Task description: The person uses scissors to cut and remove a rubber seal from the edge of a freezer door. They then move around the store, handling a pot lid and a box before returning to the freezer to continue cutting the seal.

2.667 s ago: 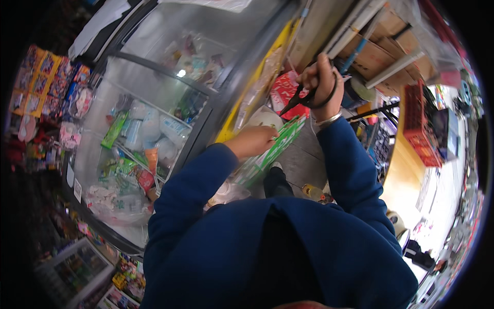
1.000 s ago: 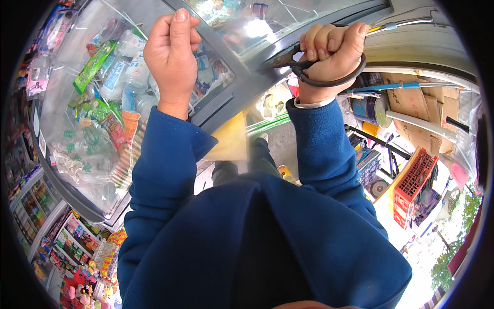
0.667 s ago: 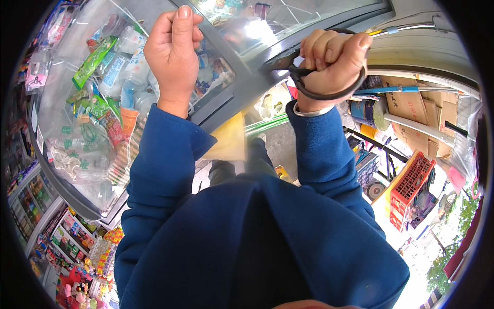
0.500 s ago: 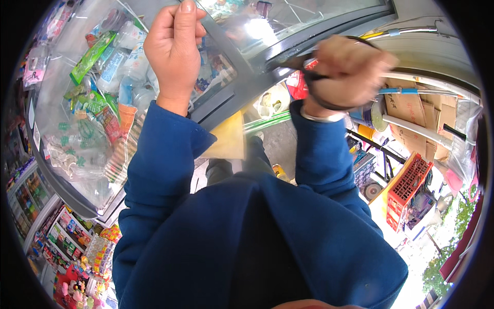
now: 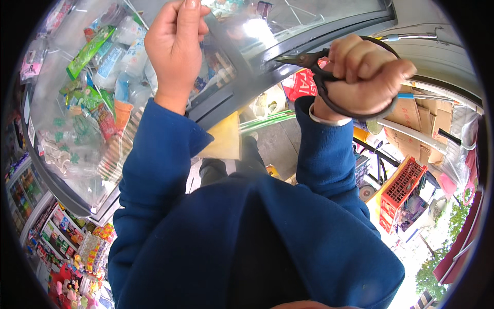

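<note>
My right hand [image 5: 363, 77] grips a pair of black-handled scissors [image 5: 329, 85], its fingers through and round the large loops. Their blades point left, over the grey frame [image 5: 231, 92] of a glass-topped counter. At the upper edge of the view, my left hand [image 5: 177, 49] is raised with the thumb pressed against curled fingers. Whatever it pinches, if anything, is too small or hidden to make out. The scissor tips stay apart from my left hand, some way to its right.
Behind glass at left lie packets and clear plastic bottles [image 5: 110, 67]. A yellowish sheet [image 5: 224, 139] hangs by the counter's near edge. On the right are a red plastic crate [image 5: 404, 180], folded cardboard [image 5: 404, 116] and pipes. Shelves of small goods [image 5: 62, 229] stand lower left.
My right hand with the scissors has shifted a little to the right and is no longer blurred. My left hand keeps its pinched pose, nearly in place.
</note>
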### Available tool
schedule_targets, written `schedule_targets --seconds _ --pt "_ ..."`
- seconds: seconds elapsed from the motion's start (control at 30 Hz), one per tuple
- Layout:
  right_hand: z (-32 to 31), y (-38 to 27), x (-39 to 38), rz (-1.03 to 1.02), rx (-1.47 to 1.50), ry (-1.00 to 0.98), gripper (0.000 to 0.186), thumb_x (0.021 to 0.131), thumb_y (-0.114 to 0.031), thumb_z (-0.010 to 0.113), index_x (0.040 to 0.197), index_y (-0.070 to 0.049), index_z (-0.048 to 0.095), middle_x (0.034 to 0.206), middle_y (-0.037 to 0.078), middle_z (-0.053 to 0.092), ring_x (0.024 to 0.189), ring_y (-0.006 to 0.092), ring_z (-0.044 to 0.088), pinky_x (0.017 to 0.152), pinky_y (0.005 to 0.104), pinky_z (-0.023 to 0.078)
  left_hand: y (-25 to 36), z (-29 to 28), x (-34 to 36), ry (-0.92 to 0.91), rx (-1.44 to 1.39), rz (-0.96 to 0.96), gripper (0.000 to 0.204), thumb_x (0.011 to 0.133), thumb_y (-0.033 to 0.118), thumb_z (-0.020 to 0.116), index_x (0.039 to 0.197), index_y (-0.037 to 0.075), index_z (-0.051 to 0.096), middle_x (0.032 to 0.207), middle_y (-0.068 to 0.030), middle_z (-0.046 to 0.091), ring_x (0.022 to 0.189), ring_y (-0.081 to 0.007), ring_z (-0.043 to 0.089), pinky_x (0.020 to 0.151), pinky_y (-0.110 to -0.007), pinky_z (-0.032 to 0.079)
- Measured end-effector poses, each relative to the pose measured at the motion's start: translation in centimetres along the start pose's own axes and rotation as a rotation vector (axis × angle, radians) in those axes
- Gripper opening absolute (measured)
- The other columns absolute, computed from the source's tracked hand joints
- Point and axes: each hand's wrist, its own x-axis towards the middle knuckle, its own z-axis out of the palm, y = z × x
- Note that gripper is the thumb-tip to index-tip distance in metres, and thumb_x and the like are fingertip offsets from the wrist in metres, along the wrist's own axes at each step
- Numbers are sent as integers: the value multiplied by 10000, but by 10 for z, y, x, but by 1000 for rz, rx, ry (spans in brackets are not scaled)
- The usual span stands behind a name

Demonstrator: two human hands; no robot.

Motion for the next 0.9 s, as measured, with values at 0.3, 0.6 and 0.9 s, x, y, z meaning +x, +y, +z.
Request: schedule_targets --seconds 0.3,0.6,0.9 --pt "-20 3 18 105 -315 182 545 980 -458 339 533 -159 251 424 -11 239 374 121 287 413 292 313 0 -1 0 -16 -44 -14 271 938 251 553 825 16 626 648 24 519 593 -45 444 548 -190 364" --pt "-37 8 36 226 -233 288 559 940 -487 431 543 -140 245 471 -9 239 410 130 276 432 284 286 -1 -1 1 -14 -68 -44 261 937 250 555 849 16 630 656 28 516 598 -43 436 550 -189 359" --pt "-51 11 46 310 -207 353 481 927 -453 445 609 -143 260 514 -20 220 448 127 279 453 286 293 3 2 1 -71 -118 22 283 936 274 565 825 22 631 643 30 528 590 -37 450 536 -184 362"
